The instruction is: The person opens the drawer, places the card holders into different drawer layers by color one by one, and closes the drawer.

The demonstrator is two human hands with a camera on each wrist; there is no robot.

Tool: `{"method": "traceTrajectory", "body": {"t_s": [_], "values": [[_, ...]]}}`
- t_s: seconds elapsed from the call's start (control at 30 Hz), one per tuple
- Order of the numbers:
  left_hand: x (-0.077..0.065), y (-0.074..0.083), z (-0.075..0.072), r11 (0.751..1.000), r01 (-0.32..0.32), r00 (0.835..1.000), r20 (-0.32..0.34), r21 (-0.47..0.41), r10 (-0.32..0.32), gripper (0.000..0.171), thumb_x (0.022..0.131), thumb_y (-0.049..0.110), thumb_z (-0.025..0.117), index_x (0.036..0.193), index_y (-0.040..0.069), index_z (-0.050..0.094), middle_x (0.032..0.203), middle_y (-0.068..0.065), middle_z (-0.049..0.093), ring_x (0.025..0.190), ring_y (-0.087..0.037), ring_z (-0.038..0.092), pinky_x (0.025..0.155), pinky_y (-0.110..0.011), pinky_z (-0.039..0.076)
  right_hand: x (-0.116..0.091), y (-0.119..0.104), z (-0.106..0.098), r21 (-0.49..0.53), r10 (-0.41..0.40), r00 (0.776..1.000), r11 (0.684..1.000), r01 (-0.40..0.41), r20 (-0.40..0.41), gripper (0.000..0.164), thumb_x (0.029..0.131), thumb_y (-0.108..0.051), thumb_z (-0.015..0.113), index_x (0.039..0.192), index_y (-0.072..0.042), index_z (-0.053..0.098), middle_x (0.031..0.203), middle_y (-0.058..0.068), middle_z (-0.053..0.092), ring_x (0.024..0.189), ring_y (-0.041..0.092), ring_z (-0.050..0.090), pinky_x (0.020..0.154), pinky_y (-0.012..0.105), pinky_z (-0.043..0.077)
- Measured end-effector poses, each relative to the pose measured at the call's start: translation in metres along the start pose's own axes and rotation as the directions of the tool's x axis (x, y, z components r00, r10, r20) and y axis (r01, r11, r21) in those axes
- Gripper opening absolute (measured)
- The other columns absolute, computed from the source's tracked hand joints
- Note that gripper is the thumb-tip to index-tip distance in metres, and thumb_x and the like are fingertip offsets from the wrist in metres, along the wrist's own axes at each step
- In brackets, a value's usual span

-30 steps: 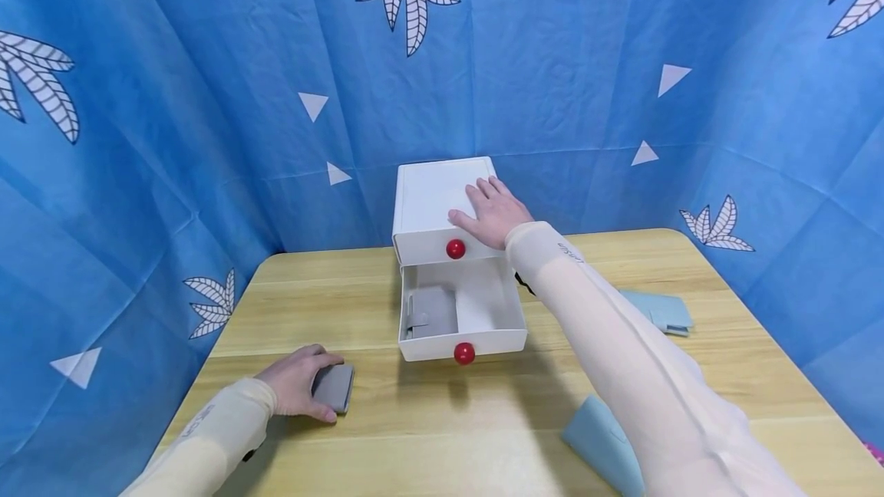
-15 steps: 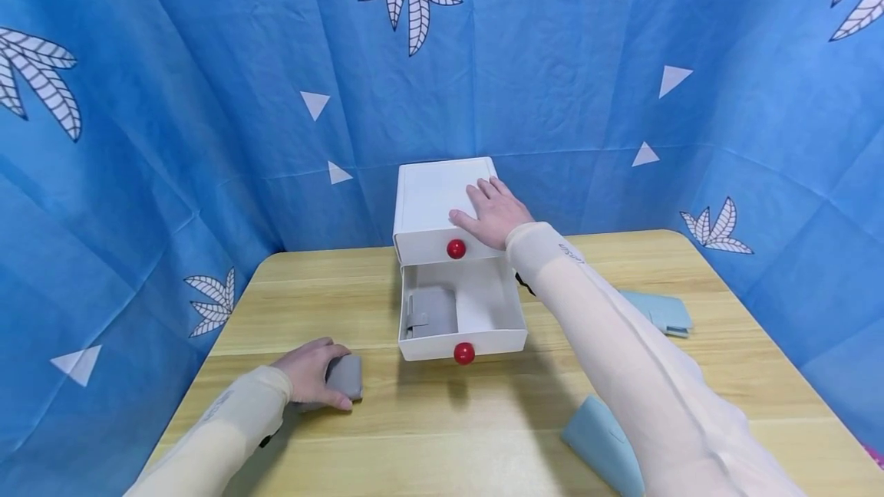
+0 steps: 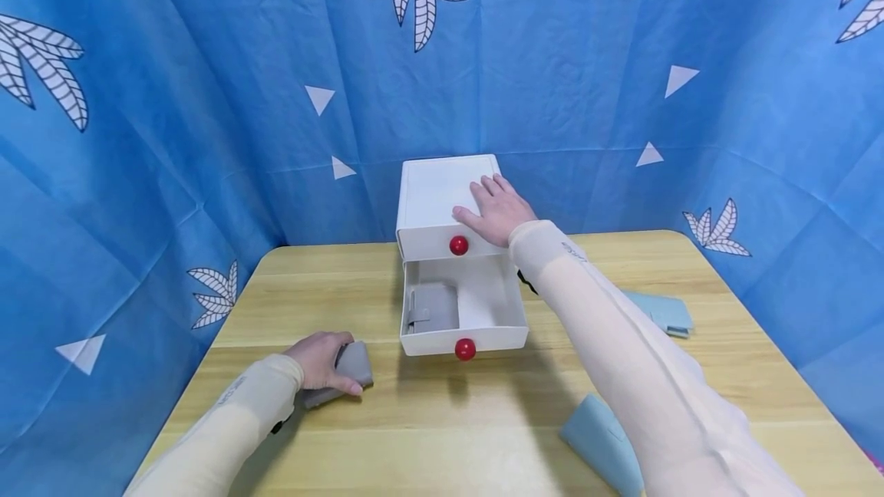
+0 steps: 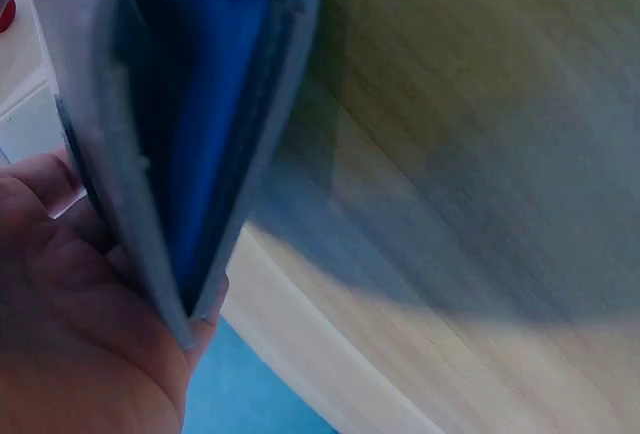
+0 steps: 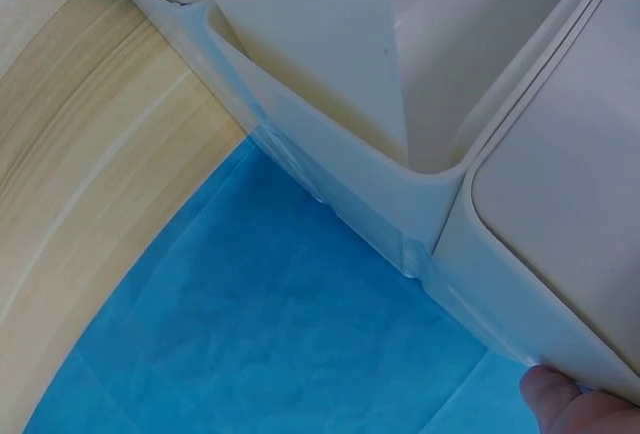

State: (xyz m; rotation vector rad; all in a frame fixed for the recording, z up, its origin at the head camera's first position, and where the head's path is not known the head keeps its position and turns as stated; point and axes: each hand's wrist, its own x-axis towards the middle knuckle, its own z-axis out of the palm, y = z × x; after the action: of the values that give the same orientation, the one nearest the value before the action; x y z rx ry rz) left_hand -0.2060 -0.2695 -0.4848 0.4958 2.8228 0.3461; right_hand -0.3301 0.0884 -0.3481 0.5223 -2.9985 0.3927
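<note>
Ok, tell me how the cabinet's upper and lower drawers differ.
The upper drawer is shut, while the lower drawer stands open. The upper drawer's inside is hidden; the lower drawer shows a gray wallet lying on its left side. Both have white fronts, and each carries a round red knob.

The held wallet is grey, drawers white, knobs red, curtain blue with white leaves.
</note>
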Motion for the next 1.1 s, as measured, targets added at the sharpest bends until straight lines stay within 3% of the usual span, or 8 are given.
{"method": "traceTrajectory", "body": {"t_s": [0.17, 0.5, 0.7, 0.87, 1.1], "values": [[0.002, -0.001, -0.001, 0.999, 0.003, 1.0, -0.011, -0.054, -0.003, 0.083, 0.057, 0.061, 0.083, 0.115, 0.007, 0.06, 0.085, 0.004, 0.06, 0.072, -0.011, 0.053, 0.066, -0.033, 0.048, 0.001, 0.0, -0.002, 0.001, 0.003, 1.0, 1.0, -0.003, -0.002, 0.081, 0.093, -0.067, 0.031, 0.154, -0.014, 0.023, 0.159, 0.011, 0.018, 0.147, 0.03, 0.007, 0.117, 0.047, 0.013], [-0.001, -0.002, -0.004, 0.989, -0.047, 0.994, -0.105, -0.142, 0.032, 0.046, 0.075, 0.047, 0.079, 0.1, 0.013, 0.06, 0.077, 0.007, 0.057, 0.063, -0.009, 0.05, 0.06, -0.028, 0.044, 0.002, 0.0, -0.003, 0.0, 0.008, 1.0, 1.0, -0.008, -0.013, 0.081, 0.093, -0.067, 0.032, 0.154, -0.014, 0.023, 0.159, 0.011, 0.018, 0.147, 0.03, 0.007, 0.117, 0.048, 0.013], [-0.004, -0.002, -0.001, 0.977, -0.006, 0.989, -0.143, -0.212, -0.025, 0.039, 0.079, 0.042, 0.077, 0.097, 0.012, 0.06, 0.073, 0.003, 0.053, 0.062, -0.012, 0.046, 0.055, -0.025, 0.04, 0.0, -0.001, -0.001, 0.006, 0.012, 1.0, 1.0, -0.012, -0.009, 0.081, 0.093, -0.067, 0.032, 0.154, -0.014, 0.023, 0.159, 0.011, 0.018, 0.147, 0.029, 0.007, 0.117, 0.047, 0.013], [-0.004, -0.004, 0.007, 0.951, 0.042, 0.983, -0.16, -0.306, -0.095, 0.038, 0.081, 0.04, 0.076, 0.095, 0.009, 0.059, 0.074, 0.0, 0.053, 0.065, -0.014, 0.048, 0.057, -0.027, 0.041, -0.001, -0.001, 0.0, 0.012, 0.013, 1.0, 1.0, -0.013, -0.01, 0.08, 0.093, -0.066, 0.032, 0.154, -0.014, 0.024, 0.159, 0.011, 0.018, 0.147, 0.029, 0.008, 0.117, 0.047, 0.014], [-0.002, -0.006, 0.016, 0.885, 0.094, 0.979, -0.119, -0.455, -0.164, 0.033, 0.084, 0.034, 0.074, 0.095, 0.005, 0.063, 0.075, -0.001, 0.057, 0.066, -0.014, 0.052, 0.058, -0.028, 0.044, 0.0, 0.0, 0.001, 0.01, 0.008, 1.0, 1.0, -0.008, -0.009, 0.081, 0.093, -0.066, 0.032, 0.154, -0.014, 0.024, 0.159, 0.011, 0.018, 0.147, 0.029, 0.008, 0.117, 0.046, 0.013]]}}
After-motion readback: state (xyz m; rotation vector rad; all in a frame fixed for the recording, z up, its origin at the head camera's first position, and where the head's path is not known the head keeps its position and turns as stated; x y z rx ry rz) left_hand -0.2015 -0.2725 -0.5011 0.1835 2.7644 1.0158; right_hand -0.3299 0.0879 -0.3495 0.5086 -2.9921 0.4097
